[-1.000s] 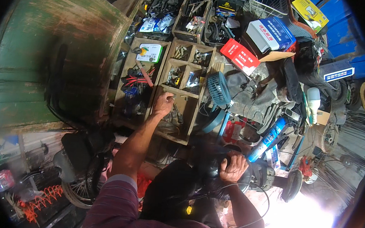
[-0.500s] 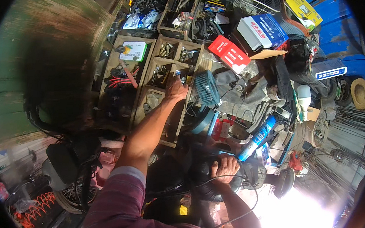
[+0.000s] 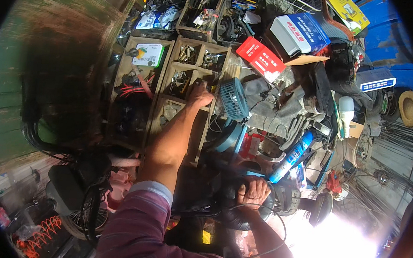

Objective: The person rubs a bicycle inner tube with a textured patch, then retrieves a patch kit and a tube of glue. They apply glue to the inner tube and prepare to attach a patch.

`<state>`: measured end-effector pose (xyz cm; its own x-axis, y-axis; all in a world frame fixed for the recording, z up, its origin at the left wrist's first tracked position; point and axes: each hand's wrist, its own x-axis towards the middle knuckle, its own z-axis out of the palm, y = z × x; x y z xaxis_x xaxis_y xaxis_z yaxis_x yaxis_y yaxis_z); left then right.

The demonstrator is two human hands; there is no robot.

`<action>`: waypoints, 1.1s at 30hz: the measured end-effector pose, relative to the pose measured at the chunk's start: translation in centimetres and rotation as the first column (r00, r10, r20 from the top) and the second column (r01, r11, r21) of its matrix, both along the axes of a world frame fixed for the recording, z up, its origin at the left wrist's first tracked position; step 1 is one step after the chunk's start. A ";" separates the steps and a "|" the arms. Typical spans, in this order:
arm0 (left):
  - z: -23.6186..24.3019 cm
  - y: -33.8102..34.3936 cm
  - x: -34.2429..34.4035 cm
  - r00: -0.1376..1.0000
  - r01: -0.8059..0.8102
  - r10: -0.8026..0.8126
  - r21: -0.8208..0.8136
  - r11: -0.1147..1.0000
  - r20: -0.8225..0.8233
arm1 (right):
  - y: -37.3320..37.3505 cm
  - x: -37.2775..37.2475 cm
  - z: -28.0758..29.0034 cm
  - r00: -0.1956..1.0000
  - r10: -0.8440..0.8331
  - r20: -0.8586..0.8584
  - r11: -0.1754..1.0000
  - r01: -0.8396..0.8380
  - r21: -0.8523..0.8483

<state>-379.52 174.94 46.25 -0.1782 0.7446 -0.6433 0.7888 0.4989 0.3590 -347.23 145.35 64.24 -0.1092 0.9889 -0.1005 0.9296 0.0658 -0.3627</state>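
Note:
My left hand (image 3: pixel 201 95) reaches into the right middle compartment of a wooden parts tray (image 3: pixel 169 83), its fingers curled down among small items; what they hold, if anything, is hidden. Beside that compartment lie dark small parts (image 3: pixel 178 82), and metal fittings (image 3: pixel 187 54) fill the one behind. My right hand (image 3: pixel 252 193) rests on a black padded object (image 3: pixel 231 213), fingers bent over its top. A thin cable crosses near that wrist. Just right of the tray stands a teal fan (image 3: pixel 234 98).
Another tray (image 3: pixel 122 88) holds red wires and a white box. A red box (image 3: pixel 260 59), blue-white box (image 3: pixel 298 35), spray can (image 3: pixel 291 156) and bulb (image 3: pixel 345 113) crowd the right. A green wooden panel (image 3: pixel 11 79) is at left; a scooter (image 3: pixel 64 181) sits below it.
My left hand has moved up and right from the lower compartment into the middle right one. My right hand stays on the black padded object; the surroundings shifted left in the view.

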 end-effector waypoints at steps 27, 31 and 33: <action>1.2 -0.6 -2.9 0.928 -0.161 0.123 0.080 0.984 0.352 | 0.2 -0.4 0.2 0.999 -0.017 0.038 0.996 0.020 -0.085; 4.2 -0.4 -4.1 0.906 -0.292 0.174 0.272 0.917 0.385 | -0.1 -0.3 0.1 0.998 -0.030 0.059 0.995 0.036 -0.095; 5.6 0.4 -5.4 0.912 -0.326 0.223 0.280 0.903 0.344 | -0.2 -0.4 0.1 0.999 -0.028 0.042 0.996 0.031 -0.079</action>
